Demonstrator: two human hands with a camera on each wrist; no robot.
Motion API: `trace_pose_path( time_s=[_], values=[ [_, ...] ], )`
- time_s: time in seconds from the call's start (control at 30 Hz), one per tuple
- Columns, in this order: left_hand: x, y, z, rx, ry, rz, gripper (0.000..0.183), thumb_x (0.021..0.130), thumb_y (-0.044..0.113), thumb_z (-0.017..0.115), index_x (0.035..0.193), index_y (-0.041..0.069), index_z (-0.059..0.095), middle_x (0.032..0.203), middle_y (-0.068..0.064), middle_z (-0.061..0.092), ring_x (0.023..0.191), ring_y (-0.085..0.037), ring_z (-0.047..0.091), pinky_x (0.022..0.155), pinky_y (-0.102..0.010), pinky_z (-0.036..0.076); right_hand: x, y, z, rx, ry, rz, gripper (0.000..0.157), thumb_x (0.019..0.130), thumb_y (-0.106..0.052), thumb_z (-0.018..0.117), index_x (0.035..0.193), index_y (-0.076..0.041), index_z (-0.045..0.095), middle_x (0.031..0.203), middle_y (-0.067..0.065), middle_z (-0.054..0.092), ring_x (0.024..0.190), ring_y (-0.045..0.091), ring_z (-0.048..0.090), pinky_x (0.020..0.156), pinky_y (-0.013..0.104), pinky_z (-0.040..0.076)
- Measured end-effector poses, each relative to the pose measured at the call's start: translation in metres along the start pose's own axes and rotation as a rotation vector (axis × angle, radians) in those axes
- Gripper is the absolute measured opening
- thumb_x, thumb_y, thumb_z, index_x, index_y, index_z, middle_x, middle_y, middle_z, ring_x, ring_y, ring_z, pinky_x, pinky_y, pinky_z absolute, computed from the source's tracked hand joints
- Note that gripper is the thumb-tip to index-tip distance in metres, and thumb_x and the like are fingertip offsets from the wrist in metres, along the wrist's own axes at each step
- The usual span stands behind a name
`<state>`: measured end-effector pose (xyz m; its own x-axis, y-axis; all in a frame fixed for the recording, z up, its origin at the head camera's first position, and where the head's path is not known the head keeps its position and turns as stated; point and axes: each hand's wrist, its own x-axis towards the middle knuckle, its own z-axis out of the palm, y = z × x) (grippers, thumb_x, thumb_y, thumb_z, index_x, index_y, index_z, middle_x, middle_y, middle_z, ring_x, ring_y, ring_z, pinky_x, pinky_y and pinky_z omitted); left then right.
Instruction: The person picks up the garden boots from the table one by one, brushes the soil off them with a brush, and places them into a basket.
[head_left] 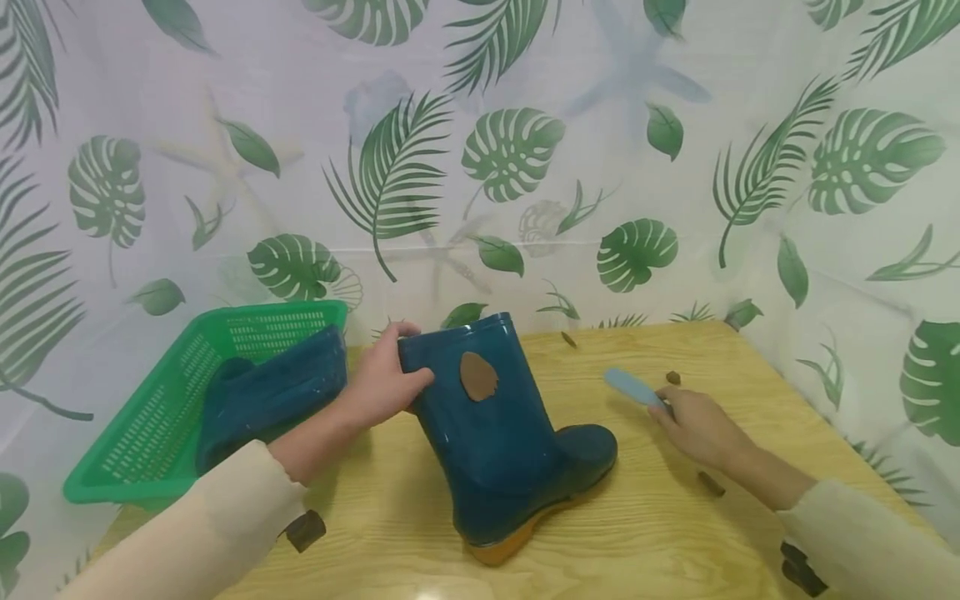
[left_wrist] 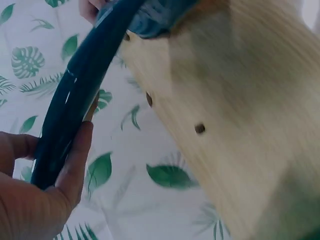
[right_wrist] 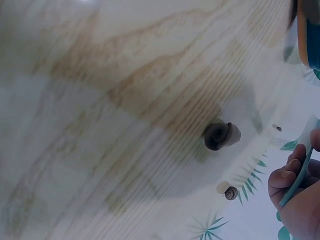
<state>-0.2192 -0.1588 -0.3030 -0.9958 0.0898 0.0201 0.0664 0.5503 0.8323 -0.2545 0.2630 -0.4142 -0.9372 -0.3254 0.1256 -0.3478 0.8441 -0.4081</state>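
A dark blue rubber boot (head_left: 498, 425) with an orange-brown sole stands tilted on the table. My left hand (head_left: 386, 375) grips the top of its shaft, thumb on the near face and fingers behind. In the left wrist view the same hand (left_wrist: 40, 195) pinches the boot's rim. A brown patch (head_left: 477, 377) with a ragged right edge sticks to the shaft. To the right of the boot's toe, my right hand (head_left: 701, 429) holds a light blue flat scraper (head_left: 632, 386), its blade pointing left and apart from the boot. Curled fingers wrap the scraper's handle (right_wrist: 299, 182).
A green plastic basket (head_left: 93, 492) at the left holds a second dark blue boot (head_left: 273, 396). Brown lumps lie about the wooden table (head_left: 637, 533), among them one near my left sleeve (head_left: 306, 531) and one under my right wrist (head_left: 711, 484). Leaf-patterned sheeting (head_left: 510, 250) hangs behind.
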Motion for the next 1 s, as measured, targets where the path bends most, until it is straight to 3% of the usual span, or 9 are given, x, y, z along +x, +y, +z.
trace_pose_path(
  time_s=[0.13,0.37,0.53,0.63,0.73,0.8,0.9,0.93,1.0],
  values=[
    [0.004,-0.011,-0.015,0.32,0.007,0.062,0.055,0.092,0.013,0.063,0.141,-0.001,0.042,0.129,-0.022,0.058,0.1,-0.031,0.066,0.078,-0.041,0.059,0.001,-0.002,0.001,0.001,-0.006,-0.004,0.042,0.107,-0.021,0.045,0.127,0.015,0.053,0.067,0.0,0.05,0.052,0.011,0.041,0.048,0.025,0.035],
    [0.009,-0.034,-0.02,0.834,-0.046,0.133,0.026,0.087,0.016,0.065,0.102,-0.004,0.058,0.081,-0.015,0.061,0.083,-0.032,0.059,0.073,-0.045,0.051,0.003,-0.005,0.004,-0.003,-0.019,-0.019,0.041,0.107,-0.019,0.047,0.126,0.017,0.053,0.079,0.006,0.063,0.061,0.011,0.049,0.055,0.026,0.041],
    [0.004,-0.041,-0.01,0.995,0.04,0.263,0.009,0.084,0.007,0.06,0.09,0.001,0.058,0.078,-0.014,0.06,0.086,-0.035,0.059,0.073,-0.046,0.052,0.004,-0.008,0.003,0.012,-0.021,-0.026,0.041,0.107,-0.02,0.046,0.127,0.015,0.053,0.075,0.003,0.06,0.057,0.011,0.046,0.051,0.026,0.038],
    [-0.004,-0.039,0.003,0.98,0.054,0.453,0.013,0.088,0.016,0.063,0.092,0.003,0.061,0.086,-0.011,0.063,0.086,-0.031,0.06,0.075,-0.045,0.052,0.006,-0.01,0.004,0.011,-0.026,-0.028,0.04,0.107,-0.019,0.047,0.127,0.015,0.053,0.076,0.004,0.06,0.056,0.011,0.046,0.051,0.026,0.038],
    [-0.014,-0.031,0.026,0.916,-0.067,0.711,0.035,0.091,0.035,0.067,0.11,0.006,0.065,0.106,-0.009,0.065,0.102,-0.027,0.061,0.087,-0.044,0.051,0.007,-0.011,0.004,0.001,-0.023,-0.025,0.039,0.106,-0.017,0.048,0.127,0.016,0.053,0.077,0.005,0.061,0.057,0.011,0.047,0.051,0.026,0.039],
    [-0.022,-0.024,0.044,0.934,-0.228,0.848,0.054,0.089,0.05,0.068,0.125,0.011,0.061,0.128,-0.009,0.06,0.123,-0.026,0.054,0.101,-0.044,0.046,0.008,-0.011,0.004,-0.002,-0.015,-0.026,0.039,0.105,-0.017,0.049,0.126,0.016,0.053,0.076,0.004,0.061,0.057,0.011,0.048,0.051,0.026,0.04],
    [-0.038,-0.021,0.071,1.07,-0.479,0.987,0.081,0.083,0.062,0.07,0.146,0.018,0.044,0.155,-0.006,0.039,0.147,-0.025,0.032,0.117,-0.044,0.032,0.009,-0.013,0.006,-0.007,-0.013,-0.042,0.039,0.105,-0.017,0.049,0.125,0.016,0.054,0.079,0.005,0.063,0.06,0.011,0.051,0.054,0.027,0.044],
    [-0.043,-0.023,0.079,1.129,-0.517,1.029,0.08,0.085,0.059,0.07,0.149,0.021,0.041,0.158,-0.005,0.034,0.15,-0.025,0.027,0.119,-0.044,0.029,0.009,-0.014,0.007,-0.005,-0.015,-0.048,0.039,0.106,-0.018,0.049,0.125,0.016,0.054,0.08,0.005,0.063,0.061,0.011,0.051,0.055,0.027,0.044],
    [-0.051,-0.031,0.094,1.261,-0.49,1.141,0.073,0.091,0.049,0.069,0.151,0.023,0.037,0.161,-0.003,0.032,0.152,-0.024,0.025,0.119,-0.043,0.029,0.01,-0.016,0.009,-0.001,-0.02,-0.062,0.04,0.106,-0.019,0.048,0.125,0.016,0.054,0.08,0.005,0.063,0.061,0.01,0.051,0.056,0.027,0.044]
  ],
)
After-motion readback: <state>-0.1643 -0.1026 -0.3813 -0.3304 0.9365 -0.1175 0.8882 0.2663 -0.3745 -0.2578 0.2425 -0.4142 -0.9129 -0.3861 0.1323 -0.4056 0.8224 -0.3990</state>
